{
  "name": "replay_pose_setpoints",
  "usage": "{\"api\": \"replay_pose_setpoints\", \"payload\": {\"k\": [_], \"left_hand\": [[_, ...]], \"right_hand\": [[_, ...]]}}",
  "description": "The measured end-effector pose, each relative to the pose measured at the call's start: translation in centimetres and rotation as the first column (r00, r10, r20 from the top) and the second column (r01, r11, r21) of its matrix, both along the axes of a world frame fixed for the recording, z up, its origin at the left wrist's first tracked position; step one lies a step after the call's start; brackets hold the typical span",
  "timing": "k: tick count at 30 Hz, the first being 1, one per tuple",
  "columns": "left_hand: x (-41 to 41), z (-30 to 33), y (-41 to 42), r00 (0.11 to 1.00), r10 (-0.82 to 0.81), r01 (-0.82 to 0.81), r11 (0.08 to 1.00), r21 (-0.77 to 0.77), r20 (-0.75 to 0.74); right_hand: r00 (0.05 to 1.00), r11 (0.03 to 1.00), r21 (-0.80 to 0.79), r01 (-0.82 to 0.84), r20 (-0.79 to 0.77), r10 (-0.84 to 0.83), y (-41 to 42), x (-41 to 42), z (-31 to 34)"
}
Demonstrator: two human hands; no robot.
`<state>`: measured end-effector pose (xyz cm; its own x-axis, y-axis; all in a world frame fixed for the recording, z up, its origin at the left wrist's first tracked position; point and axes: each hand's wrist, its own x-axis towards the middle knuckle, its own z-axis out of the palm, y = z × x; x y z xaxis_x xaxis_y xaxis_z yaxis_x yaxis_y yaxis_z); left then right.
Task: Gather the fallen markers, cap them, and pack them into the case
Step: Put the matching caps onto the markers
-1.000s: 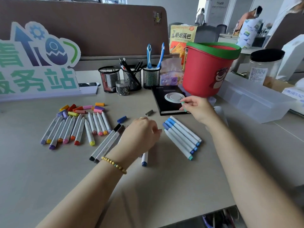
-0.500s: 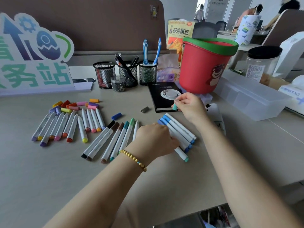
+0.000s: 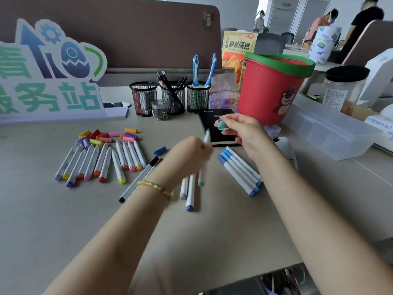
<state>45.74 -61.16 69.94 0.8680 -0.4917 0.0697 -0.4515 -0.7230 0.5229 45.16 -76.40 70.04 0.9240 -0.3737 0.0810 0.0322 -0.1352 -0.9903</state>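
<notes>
Gripping a white marker (image 3: 203, 165) with a teal end, tip up above the desk (image 3: 212, 231), the left hand (image 3: 189, 158) faces the right hand (image 3: 244, 133) pinching a teal cap (image 3: 221, 125), near a snack bag (image 3: 239, 50) with blurred Chinese lettering.

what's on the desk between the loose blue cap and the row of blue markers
In the head view, the left hand gripping a teal-ended marker fills the stretch between blue cap and blue markers.
</notes>
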Motion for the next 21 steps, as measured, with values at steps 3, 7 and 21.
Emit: {"api": "replay_pose_setpoints", "payload": {"k": [3,7,21], "left_hand": [[1.4,0.8,2.7,0.991,0.035,-0.078,0.933,-0.351,-0.127],[1.2,-1.0,4.5,0.885,-0.108,-0.238,0.731,-0.640,-0.453],[0.6,-1.4,5.1,0.841,-0.232,-0.121,0.801,-0.587,-0.489]], "right_hand": [[0.998,0.980,0.188,-0.066,-0.004,0.068,1.2,0.9,0.2],[0.994,0.950,0.296,-0.099,-0.009,0.106,3.1,1.3,-1.0],[0.994,0.985,0.137,-0.100,-0.020,0.104,2.9,0.8,-2.5]]}}
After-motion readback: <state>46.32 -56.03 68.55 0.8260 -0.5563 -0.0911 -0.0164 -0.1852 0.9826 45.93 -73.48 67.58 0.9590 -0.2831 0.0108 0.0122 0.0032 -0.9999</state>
